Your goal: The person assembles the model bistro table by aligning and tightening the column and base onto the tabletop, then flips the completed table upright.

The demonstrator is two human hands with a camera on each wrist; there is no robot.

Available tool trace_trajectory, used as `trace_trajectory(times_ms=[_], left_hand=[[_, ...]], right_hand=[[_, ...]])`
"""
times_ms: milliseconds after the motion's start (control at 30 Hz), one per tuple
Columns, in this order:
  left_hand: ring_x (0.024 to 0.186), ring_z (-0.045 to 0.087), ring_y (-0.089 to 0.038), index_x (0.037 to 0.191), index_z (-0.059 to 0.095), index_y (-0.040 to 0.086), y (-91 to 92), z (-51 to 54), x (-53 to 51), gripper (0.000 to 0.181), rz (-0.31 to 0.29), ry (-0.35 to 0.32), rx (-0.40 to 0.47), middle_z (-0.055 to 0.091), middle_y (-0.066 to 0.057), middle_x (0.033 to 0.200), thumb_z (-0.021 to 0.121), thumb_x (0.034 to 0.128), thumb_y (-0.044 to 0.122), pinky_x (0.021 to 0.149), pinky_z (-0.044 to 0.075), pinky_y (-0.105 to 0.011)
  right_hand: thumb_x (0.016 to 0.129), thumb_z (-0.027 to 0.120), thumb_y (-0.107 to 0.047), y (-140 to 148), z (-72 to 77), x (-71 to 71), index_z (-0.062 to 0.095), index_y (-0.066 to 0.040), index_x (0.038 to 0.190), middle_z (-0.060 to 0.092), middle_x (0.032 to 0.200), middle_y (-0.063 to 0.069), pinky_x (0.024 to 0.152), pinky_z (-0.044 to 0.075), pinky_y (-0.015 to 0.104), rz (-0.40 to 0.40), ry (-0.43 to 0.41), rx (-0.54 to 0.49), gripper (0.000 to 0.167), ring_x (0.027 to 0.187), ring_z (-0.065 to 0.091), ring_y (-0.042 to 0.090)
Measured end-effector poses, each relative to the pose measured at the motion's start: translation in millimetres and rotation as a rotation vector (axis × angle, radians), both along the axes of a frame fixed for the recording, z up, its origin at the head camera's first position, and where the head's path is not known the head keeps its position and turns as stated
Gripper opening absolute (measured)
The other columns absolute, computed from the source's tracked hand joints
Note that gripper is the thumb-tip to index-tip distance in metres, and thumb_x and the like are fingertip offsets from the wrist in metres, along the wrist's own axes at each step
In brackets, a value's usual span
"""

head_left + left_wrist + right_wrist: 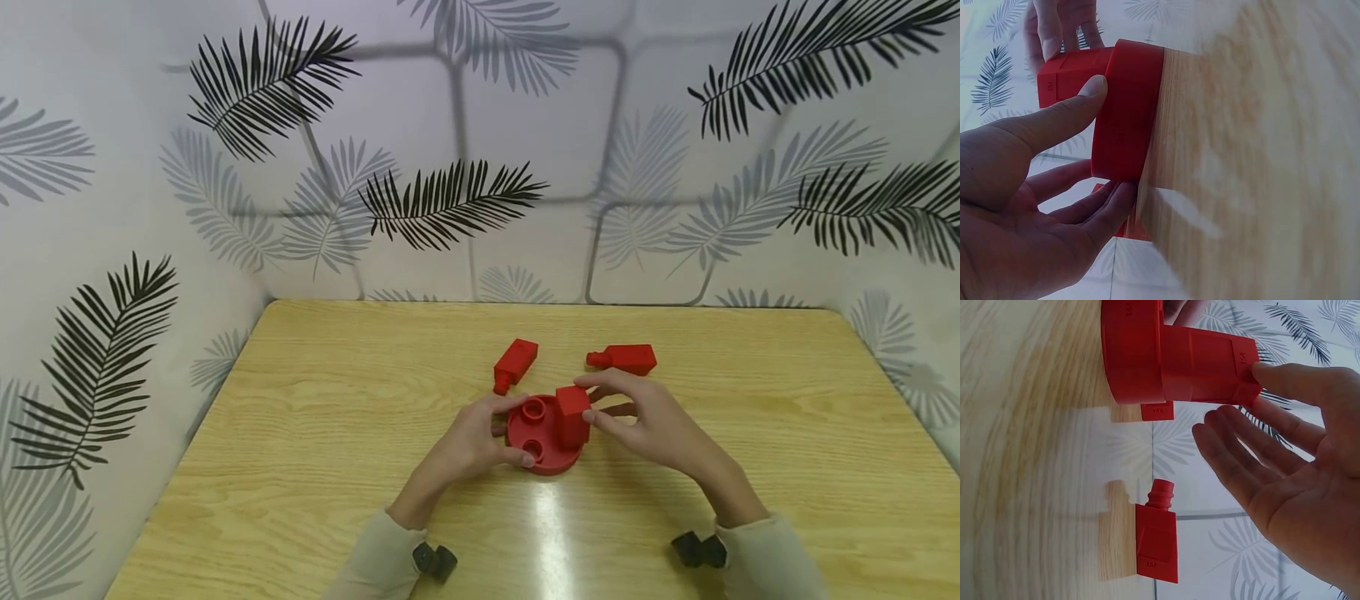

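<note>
A round red base (pixel 551 461) with a raised rim lies on the table, two ring-shaped sockets (pixel 533 408) showing inside it. My left hand (pixel 472 437) grips its left side, the thumb (pixel 1079 109) against the rim and other fingers around the far edge. Upright on the right part of the base stands a rectangular red block (pixel 573 421); its lower end is hidden. My right hand (pixel 660 421) pinches the block's top between thumb and fingers. In the right wrist view, the thumb tip touches the block (pixel 1210 365) and the remaining fingers are spread beside it.
Two similar red blocks with ridged necks lie behind the base: one block (pixel 516 364) at centre, another block (pixel 632 359) to the right, close behind my right hand. The wooden table (pixel 315 433) meets a leaf-patterned backdrop (pixel 525 125) at its far edge.
</note>
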State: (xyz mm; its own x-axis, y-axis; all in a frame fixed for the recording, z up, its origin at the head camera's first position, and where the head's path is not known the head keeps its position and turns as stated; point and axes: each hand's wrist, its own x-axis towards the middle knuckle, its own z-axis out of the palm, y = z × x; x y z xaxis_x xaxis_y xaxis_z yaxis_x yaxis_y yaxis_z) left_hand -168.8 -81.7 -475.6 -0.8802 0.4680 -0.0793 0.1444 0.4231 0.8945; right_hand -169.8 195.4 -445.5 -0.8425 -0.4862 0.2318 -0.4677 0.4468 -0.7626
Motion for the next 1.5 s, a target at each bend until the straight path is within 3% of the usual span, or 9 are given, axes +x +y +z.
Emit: trace_trajectory(times_ms=[167, 300, 400, 533, 667, 767, 933, 1233, 1500], left_hand=[[0.126, 0.059, -0.028, 0.149, 0.053, 0.005, 0.2, 0.1, 0.5, 0.082, 0.0, -0.002, 0.004, 0.058, -0.012, 0.138, 0.091, 0.0768, 0.006, 0.098, 0.056, -0.031], [0.125, 0.06, -0.028, 0.149, 0.053, 0.005, -0.1, 0.7, 1.0, 0.081, 0.0, -0.009, 0.014, 0.058, -0.012, 0.136, 0.091, 0.0767, 0.005, 0.097, 0.056, -0.031], [0.124, 0.061, -0.029, 0.148, 0.054, 0.005, -0.1, 1.6, 0.9, 0.081, -0.005, 0.004, 0.007, 0.059, -0.012, 0.135, 0.091, 0.0765, 0.005, 0.098, 0.056, -0.03], [0.122, 0.062, -0.03, 0.147, 0.055, 0.004, 0.2, 2.0, 0.0, 0.08, -0.003, 0.016, -0.009, 0.059, -0.014, 0.134, 0.091, 0.0758, 0.005, 0.099, 0.056, -0.031], [0.122, 0.062, -0.031, 0.147, 0.055, 0.004, 0.3, 2.0, -0.7, 0.081, -0.001, 0.013, -0.007, 0.059, -0.015, 0.134, 0.092, 0.0751, 0.005, 0.099, 0.056, -0.033], [0.122, 0.062, -0.03, 0.147, 0.055, 0.004, 0.6, 2.1, -0.8, 0.081, -0.004, 0.012, -0.005, 0.059, -0.014, 0.134, 0.092, 0.0751, 0.005, 0.099, 0.056, -0.032], [0.122, 0.062, -0.029, 0.148, 0.055, 0.005, 0.7, 2.8, -0.2, 0.081, -0.006, 0.005, -0.014, 0.059, -0.013, 0.135, 0.092, 0.0759, 0.006, 0.099, 0.056, -0.033], [0.122, 0.063, -0.032, 0.147, 0.054, 0.001, 2.1, 3.2, 0.1, 0.08, -0.018, 0.021, 0.004, 0.058, -0.017, 0.133, 0.091, 0.0757, 0.003, 0.099, 0.056, -0.034], [0.124, 0.061, -0.034, 0.148, 0.052, 0.002, 0.2, 3.0, -0.4, 0.08, -0.026, -0.005, 0.019, 0.057, -0.017, 0.136, 0.09, 0.0774, 0.004, 0.099, 0.056, -0.037]], right_hand=[[0.087, 0.084, -0.016, 3.4, 2.3, 0.5, 0.066, -0.012, 0.127, 0.072, 0.11, 0.0, 0.084, 0.063, 0.038, -0.033, -0.039, -0.014, 0.044, 0.098, 0.072, 0.02], [0.086, 0.086, -0.024, 4.0, 2.2, 0.3, 0.067, -0.013, 0.129, 0.072, 0.098, -0.004, 0.079, 0.064, 0.033, -0.007, 0.0, 0.015, 0.049, 0.088, 0.07, 0.014], [0.089, 0.083, -0.022, 6.2, 3.0, 0.9, 0.069, -0.01, 0.129, 0.073, 0.103, -0.002, 0.078, 0.063, 0.031, 0.02, 0.019, 0.028, 0.044, 0.09, 0.069, 0.014], [0.091, 0.08, -0.013, 10.3, 6.2, 2.9, 0.07, -0.006, 0.127, 0.069, 0.122, 0.005, 0.083, 0.063, 0.036, 0.026, -0.032, -0.002, 0.038, 0.106, 0.068, 0.023], [0.09, 0.081, -0.015, 9.9, 8.5, 3.9, 0.07, -0.007, 0.125, 0.07, 0.122, 0.005, 0.085, 0.063, 0.04, 0.022, -0.058, -0.006, 0.037, 0.108, 0.069, 0.024], [0.09, 0.082, -0.019, 8.1, 8.5, 4.2, 0.07, -0.012, 0.126, 0.071, 0.12, 0.001, 0.084, 0.063, 0.037, 0.027, -0.041, 0.008, 0.039, 0.103, 0.07, 0.02], [0.091, 0.081, -0.015, 6.2, 5.8, 5.0, 0.071, -0.009, 0.126, 0.071, 0.123, 0.004, 0.081, 0.063, 0.031, 0.054, -0.006, -0.011, 0.037, 0.105, 0.07, 0.022], [0.087, 0.083, -0.012, 2.3, 2.9, 7.8, 0.074, -0.007, 0.12, 0.074, 0.114, 0.0, 0.077, 0.063, 0.03, 0.033, 0.082, -0.017, 0.034, 0.098, 0.072, 0.016], [0.086, 0.084, -0.011, 0.7, -1.8, 7.0, 0.075, -0.007, 0.117, 0.074, 0.11, -0.001, 0.074, 0.063, 0.028, 0.026, 0.148, -0.026, 0.032, 0.093, 0.072, 0.014]])
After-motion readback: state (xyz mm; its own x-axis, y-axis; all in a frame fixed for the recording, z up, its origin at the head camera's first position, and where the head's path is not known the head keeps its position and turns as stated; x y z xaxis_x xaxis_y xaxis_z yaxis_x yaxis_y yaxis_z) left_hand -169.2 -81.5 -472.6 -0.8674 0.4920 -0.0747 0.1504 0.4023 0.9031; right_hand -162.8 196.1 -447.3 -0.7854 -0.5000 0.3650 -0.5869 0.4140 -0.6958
